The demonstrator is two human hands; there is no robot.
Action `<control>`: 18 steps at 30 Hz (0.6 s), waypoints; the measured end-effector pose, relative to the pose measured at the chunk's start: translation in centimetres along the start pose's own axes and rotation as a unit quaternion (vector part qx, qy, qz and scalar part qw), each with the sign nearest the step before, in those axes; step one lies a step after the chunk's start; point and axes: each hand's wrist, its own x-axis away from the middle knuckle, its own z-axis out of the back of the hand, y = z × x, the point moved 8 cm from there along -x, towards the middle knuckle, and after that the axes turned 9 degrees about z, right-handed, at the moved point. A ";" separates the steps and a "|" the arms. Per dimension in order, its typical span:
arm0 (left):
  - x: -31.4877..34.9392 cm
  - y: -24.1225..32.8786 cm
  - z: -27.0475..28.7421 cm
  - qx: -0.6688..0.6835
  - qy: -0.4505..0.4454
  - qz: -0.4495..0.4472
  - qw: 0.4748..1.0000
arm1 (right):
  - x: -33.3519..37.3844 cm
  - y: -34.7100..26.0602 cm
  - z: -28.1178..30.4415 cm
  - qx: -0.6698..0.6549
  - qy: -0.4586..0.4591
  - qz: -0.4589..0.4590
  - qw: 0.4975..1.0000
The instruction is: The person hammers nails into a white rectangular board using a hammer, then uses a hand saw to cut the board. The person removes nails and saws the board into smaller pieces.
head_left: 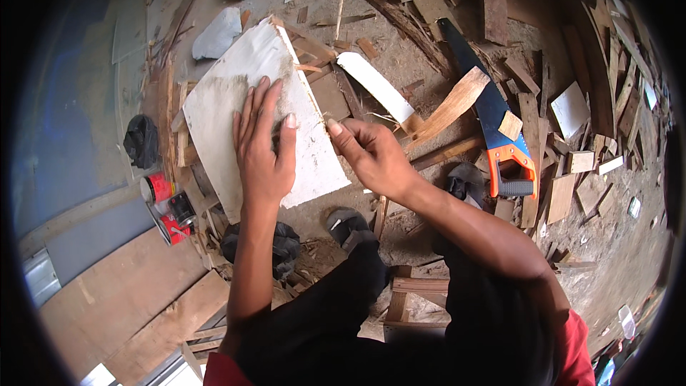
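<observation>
A white-faced wooden board (218, 118), smudged with dirt, lies tilted in front of me. My left hand (263, 150) rests flat on its face, fingers stretched toward the far corner and holding nothing. At the board's rough right edge is my right hand (368, 154), its thumb on the edge and its fingers curled in; what lies under those fingers is hidden. A few pale splinters stick out along that edge. To the right, a handsaw (493, 111) with a dark blade and an orange and black handle lies under a rough wooden strip (450, 107).
Wood offcuts cover the ground, including a white-faced strip (375, 86) beyond my right hand. Red tins (161, 187) and a black plastic bag (141, 141) are at the left. Pale stone-like lumps (216, 33) lie farther off. My shoe (348, 227) is below the board.
</observation>
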 end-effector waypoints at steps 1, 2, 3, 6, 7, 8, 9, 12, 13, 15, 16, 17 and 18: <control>0.2 -0.1 0.1 -0.008 0.006 -0.005 1.000 | 0.5 0.4 -0.4 -0.028 -0.010 -0.051 0.998; 0.0 -0.3 0.1 -0.013 0.012 -0.011 1.000 | 1.0 0.8 -0.3 -0.052 -0.020 -0.102 0.993; 0.1 -0.6 0.0 -0.017 0.018 -0.015 1.000 | 1.7 1.2 -0.1 -0.074 -0.029 -0.155 0.985; 0.0 -0.8 0.0 -0.023 0.023 -0.007 0.999 | 12.1 8.0 3.8 -0.053 -0.027 -0.326 0.944; 0.1 -0.9 0.1 -0.023 0.024 0.001 0.999 | 13.5 7.4 5.8 0.027 -0.048 -0.323 0.945; 0.2 -0.9 0.4 -0.031 0.028 -0.009 0.999 | 14.4 6.7 8.0 0.109 -0.069 -0.317 0.940; 0.1 -0.8 0.7 -0.027 0.038 -0.013 0.999 | 15.0 7.5 10.1 0.139 -0.090 -0.266 0.950; 0.5 -0.8 0.7 -0.018 0.050 -0.023 0.998 | 12.5 0.8 9.8 0.425 -0.063 0.101 0.897; 0.6 -0.9 0.9 -0.016 0.056 -0.024 0.998 | 10.9 -1.3 8.7 0.433 -0.046 0.104 0.894; 0.9 -1.1 0.8 -0.004 0.059 -0.027 0.998 | 8.4 -2.5 6.7 0.325 -0.021 0.044 0.944; 1.1 -1.7 0.8 0.004 0.061 -0.024 0.998 | 7.3 -1.8 5.4 0.203 -0.019 -0.015 0.979; 1.2 -1.9 0.6 0.017 0.061 -0.023 0.998 | 6.5 -1.2 4.1 0.079 -0.012 -0.075 0.994; 1.1 -1.8 0.6 0.036 0.054 -0.024 0.998 | 5.4 -1.7 2.6 0.064 -0.017 -0.071 0.995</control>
